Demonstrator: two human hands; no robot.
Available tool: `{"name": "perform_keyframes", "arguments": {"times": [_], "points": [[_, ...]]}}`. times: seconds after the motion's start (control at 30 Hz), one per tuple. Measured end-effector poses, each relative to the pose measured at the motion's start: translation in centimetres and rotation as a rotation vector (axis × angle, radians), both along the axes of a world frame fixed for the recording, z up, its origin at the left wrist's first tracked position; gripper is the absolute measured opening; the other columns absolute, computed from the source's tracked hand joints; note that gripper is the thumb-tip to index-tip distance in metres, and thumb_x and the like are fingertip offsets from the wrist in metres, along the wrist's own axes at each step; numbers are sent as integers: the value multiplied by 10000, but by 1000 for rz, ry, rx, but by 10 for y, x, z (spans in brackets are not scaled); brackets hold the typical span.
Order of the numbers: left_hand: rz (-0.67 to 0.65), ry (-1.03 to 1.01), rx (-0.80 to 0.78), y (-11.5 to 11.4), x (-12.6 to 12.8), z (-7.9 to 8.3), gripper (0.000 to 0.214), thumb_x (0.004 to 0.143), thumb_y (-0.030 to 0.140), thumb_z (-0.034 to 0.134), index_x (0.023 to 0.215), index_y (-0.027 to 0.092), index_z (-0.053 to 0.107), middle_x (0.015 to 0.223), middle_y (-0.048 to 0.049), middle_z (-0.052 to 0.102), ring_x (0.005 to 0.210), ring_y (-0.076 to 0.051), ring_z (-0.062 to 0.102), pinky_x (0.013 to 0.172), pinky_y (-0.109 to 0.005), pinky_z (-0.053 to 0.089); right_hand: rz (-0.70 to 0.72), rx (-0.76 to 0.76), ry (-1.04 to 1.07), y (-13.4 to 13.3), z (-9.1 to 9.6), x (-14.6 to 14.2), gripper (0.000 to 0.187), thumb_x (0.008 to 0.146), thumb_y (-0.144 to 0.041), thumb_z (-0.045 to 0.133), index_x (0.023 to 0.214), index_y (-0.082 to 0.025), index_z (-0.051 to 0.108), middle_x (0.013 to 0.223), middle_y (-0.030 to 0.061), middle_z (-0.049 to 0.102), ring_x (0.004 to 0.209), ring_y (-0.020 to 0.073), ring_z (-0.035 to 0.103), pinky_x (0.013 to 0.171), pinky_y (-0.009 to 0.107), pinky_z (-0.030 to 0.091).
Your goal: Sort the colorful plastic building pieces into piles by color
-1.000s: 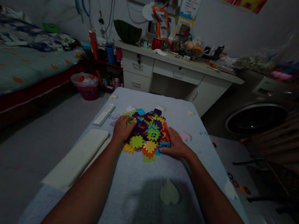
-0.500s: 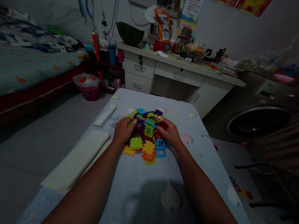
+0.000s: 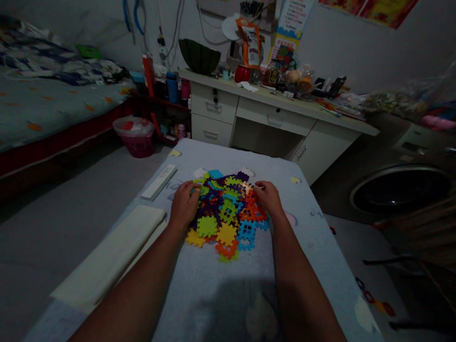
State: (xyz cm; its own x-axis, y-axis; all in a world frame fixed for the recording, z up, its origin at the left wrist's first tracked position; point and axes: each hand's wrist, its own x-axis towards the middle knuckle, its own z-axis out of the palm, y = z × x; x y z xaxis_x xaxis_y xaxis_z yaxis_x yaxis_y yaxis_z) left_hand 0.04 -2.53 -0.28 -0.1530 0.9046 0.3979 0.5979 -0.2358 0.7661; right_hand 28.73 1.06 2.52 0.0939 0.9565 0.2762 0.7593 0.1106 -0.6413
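Note:
A heap of flat, notched plastic building tiles (image 3: 228,211) in green, yellow, orange, blue and purple lies on the cloth-covered table (image 3: 219,295). At the heap's left side my left hand (image 3: 185,203) rests with loosely curved fingers touching the outer tiles. On the opposite side is my right hand (image 3: 270,197), its thumb and forefinger apart beside the orange and red tiles (image 3: 253,210). No tile shows in either grasp. A yellow tile (image 3: 226,234) and a blue window-shaped tile (image 3: 246,228) lie at the near edge.
Left of the heap lie a long white box (image 3: 159,182) and a folded pale cloth (image 3: 113,254). Beyond the table stands a cluttered white desk (image 3: 213,105). A bed (image 3: 29,102) is at the left, a washing machine (image 3: 403,178) at the right.
My right hand has moved outward to the right, uncovering orange and red tiles. My left hand has shifted slightly left, its thumb no longer over the heap. The view has tilted slightly upward.

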Motion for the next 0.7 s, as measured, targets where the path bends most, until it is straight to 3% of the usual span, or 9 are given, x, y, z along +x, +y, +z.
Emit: {"name": "perform_keyframes", "arguments": {"times": [0.1,0.2,0.43,0.7], "points": [[-40,45,-36,-1,2,0,369,885,382,417,1048,191,687,1192,-108,663,1189,-272,568,1079,-453,410,31,-10,-111,-1,-10,-8,194,844,-275,597,943,-191,743,1025,97,694,1039,238,582,979,405,403],[-59,75,-60,-1,3,1,362,884,381,433,1078,206,683,1207,-96,674,1175,-271,584,1059,-455,423,48,26,-75,0,-12,-12,167,810,-246,631,929,-212,743,1031,85,671,1055,236,563,989,407,398],[-45,148,-58,-1,2,0,362,872,414,461,1068,194,672,1140,-104,690,1130,-293,589,1050,-482,410,48,60,204,1,-4,5,161,719,-263,632,830,-200,730,912,45,633,722,160,540,747,317,471],[-47,82,-56,-2,2,4,410,885,504,445,1024,202,686,1066,-93,702,1070,-275,609,1022,-447,423,-39,78,530,0,1,28,288,693,-403,646,848,-165,698,747,13,666,616,143,543,609,284,457]]}}
